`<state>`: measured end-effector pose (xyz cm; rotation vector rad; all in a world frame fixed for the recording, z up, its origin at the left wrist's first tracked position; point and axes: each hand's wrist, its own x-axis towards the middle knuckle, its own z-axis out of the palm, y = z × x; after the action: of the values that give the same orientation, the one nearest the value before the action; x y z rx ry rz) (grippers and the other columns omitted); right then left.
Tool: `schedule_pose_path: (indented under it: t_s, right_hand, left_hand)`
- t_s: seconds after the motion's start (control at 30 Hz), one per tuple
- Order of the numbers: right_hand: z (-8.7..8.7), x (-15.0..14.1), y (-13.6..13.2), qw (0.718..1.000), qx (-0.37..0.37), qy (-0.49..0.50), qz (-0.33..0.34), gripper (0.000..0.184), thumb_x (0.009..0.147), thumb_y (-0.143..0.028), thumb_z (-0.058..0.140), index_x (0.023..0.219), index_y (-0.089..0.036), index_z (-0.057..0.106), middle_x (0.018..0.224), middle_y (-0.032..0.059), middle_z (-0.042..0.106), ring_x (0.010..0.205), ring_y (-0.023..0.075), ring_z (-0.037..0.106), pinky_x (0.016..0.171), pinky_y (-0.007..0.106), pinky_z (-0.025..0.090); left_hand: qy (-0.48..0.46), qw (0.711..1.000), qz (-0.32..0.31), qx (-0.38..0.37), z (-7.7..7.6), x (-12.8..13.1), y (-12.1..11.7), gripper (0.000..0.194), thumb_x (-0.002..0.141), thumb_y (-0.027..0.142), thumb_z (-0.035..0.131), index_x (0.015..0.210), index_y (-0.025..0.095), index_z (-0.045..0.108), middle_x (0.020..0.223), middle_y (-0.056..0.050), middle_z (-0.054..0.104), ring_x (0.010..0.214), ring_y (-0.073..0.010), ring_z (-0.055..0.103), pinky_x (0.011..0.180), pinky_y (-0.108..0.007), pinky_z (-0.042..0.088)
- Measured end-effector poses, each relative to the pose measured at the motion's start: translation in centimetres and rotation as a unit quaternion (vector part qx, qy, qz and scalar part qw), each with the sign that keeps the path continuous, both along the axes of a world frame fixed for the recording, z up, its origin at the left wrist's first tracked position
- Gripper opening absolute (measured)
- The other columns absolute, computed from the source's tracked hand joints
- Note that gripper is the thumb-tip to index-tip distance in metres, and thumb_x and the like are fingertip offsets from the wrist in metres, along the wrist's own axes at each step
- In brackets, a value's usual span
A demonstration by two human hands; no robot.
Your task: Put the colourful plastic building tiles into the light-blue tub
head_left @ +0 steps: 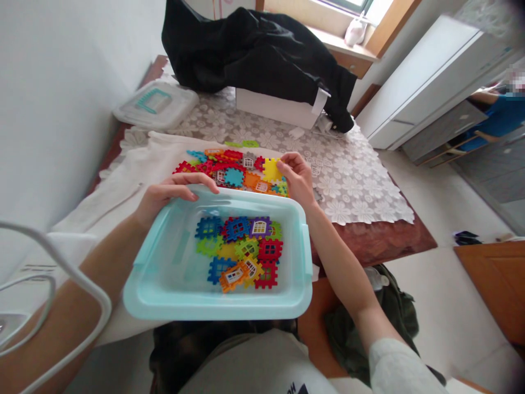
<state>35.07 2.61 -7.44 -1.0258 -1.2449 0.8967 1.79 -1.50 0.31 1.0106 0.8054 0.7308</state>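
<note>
A light blue plastic bin rests at the table's near edge, with several colourful interlocking plastic tiles inside it. My left hand grips the bin's far left rim, fingers curled over the edge. More tiles lie in a pile on the white cloth just beyond the bin. My right hand is at the right end of that pile, fingers pinched on a yellow tile.
A clear lid with a teal handle lies at the far left. A white box under a black garment sits at the back. A lace tablecloth covers the table. A green bag lies on the floor to the right.
</note>
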Motion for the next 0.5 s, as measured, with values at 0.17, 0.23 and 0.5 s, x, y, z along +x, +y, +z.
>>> schedule_pose_path:
  t_s: [0.17, 0.23, 0.5]
  right_hand:
    - [2.1, -0.4, -1.8, 0.985, -0.018, 0.074, 0.154, 0.057, 0.081, -0.079, 0.096, 0.094, -0.031, 0.067, 0.098, 0.0002, 0.074, 0.089, 0.0202, 0.073, 0.086, 0.037, 0.068]
    - [2.6, -0.8, -2.2, 0.977, -0.013, 0.037, 0.21, 0.061, 0.084, -0.086, 0.09, 0.088, -0.029, 0.07, 0.103, 0.0039, 0.079, 0.093, 0.0217, 0.075, 0.09, 0.04, 0.068]
    - [0.1, -0.5, -0.9, 0.955, 0.012, -0.277, 0.106, 0.045, 0.1, -0.061, 0.086, 0.129, -0.027, 0.087, 0.143, 0.0124, 0.085, 0.137, 0.0327, 0.074, 0.124, 0.052, 0.054]
  left_hand:
    - [-0.001, 1.0, -0.001, 0.001, -0.1, 0.0, 0.0, 0.026, 0.077, 0.012, 0.079, 0.097, 0.016, 0.094, 0.091, -0.007, 0.09, 0.071, -0.0205, 0.079, 0.063, -0.023, 0.065]
    - [-0.018, 1.0, -0.018, 0.004, -0.5, -0.2, 0.4, 0.026, 0.078, 0.012, 0.08, 0.099, 0.015, 0.095, 0.091, -0.008, 0.09, 0.071, -0.0211, 0.08, 0.064, -0.024, 0.066]
    - [-0.022, 1.0, -0.022, -0.001, -1.0, -0.5, 0.7, 0.026, 0.077, 0.013, 0.083, 0.1, 0.015, 0.095, 0.092, -0.008, 0.091, 0.07, -0.0214, 0.082, 0.064, -0.024, 0.068]
